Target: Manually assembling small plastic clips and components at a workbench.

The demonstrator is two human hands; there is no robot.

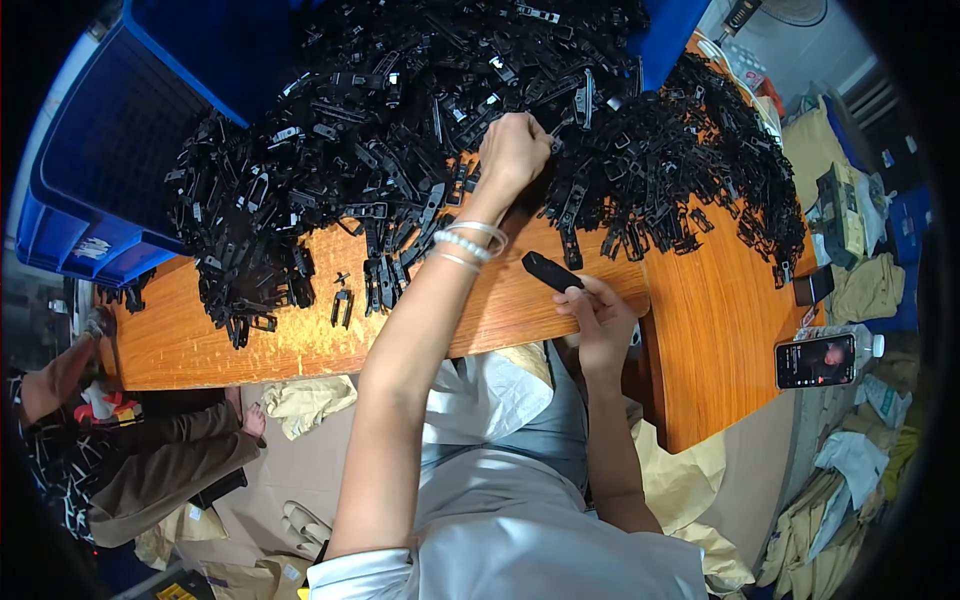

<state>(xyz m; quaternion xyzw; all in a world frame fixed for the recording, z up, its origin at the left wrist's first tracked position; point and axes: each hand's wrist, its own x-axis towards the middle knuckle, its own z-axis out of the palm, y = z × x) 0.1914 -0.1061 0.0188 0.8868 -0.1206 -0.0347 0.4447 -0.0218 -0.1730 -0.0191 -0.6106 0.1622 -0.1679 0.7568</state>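
My left hand (513, 152), with pale bracelets (468, 243) at its wrist, reaches into a large heap of black plastic parts (400, 130) on the wooden table. Its fingers are curled down at the heap, and what lies between them is hidden. Nearer to me, just above the table's front edge, my right hand (600, 318) pinches the lower end of a long black plastic piece (550, 272). The piece slants up and to the left. A few loose narrow black parts (342, 308) lie on the wood left of my left forearm.
Blue plastic crates (110, 150) stand at the left and behind the heap. A second pile of black parts (690, 150) spreads rightward. A phone (816, 361) leans on a clear bottle (866, 345) at right. Another person's legs (170, 460) are at lower left.
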